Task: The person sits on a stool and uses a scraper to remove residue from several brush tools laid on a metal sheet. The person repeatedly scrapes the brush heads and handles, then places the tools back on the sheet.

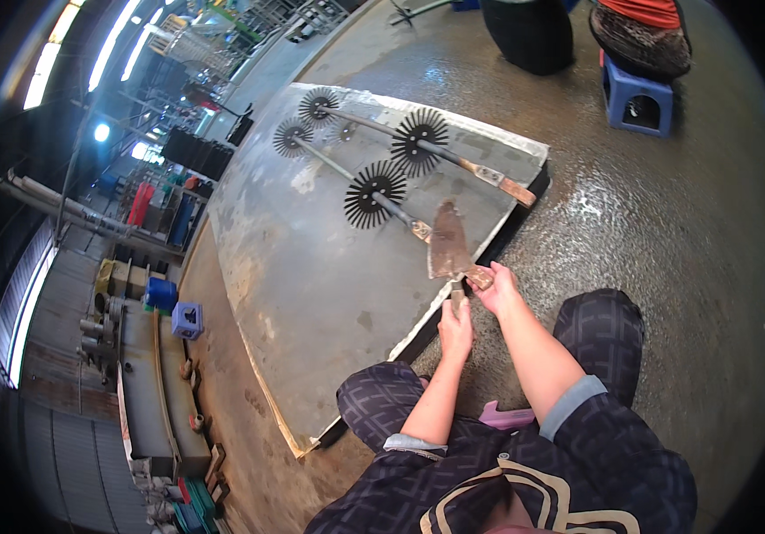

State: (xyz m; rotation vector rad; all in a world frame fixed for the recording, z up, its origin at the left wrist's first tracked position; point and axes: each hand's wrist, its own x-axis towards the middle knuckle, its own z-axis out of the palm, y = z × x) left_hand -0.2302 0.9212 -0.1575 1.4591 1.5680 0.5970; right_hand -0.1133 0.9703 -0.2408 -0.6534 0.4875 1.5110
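Low in front of me, beside the near edge of a wide grey slab [311, 267], I hold a rusty pointed trowel [449, 245], its blade pointing away over the slab. My left hand [456, 332] is closed round an upright handle below the blade. My right hand [501, 289] grips a short wooden handle [480, 278] angled to the right. Whether this second handle belongs to a separate trowel overlapping the first, I cannot tell. Beyond the blade lie two long-shafted tools with wooden handles [516, 191] and black toothed discs [375, 194] [420, 142].
A pink stool [505, 416] shows beneath me. At the far right a person sits on a blue stool [638, 98], near a dark bucket [529, 36]. Wet concrete floor [596, 205] surrounds the slab. On the left stand a blue drum [161, 294], a lilac stool [188, 320] and a long trough [142, 383].
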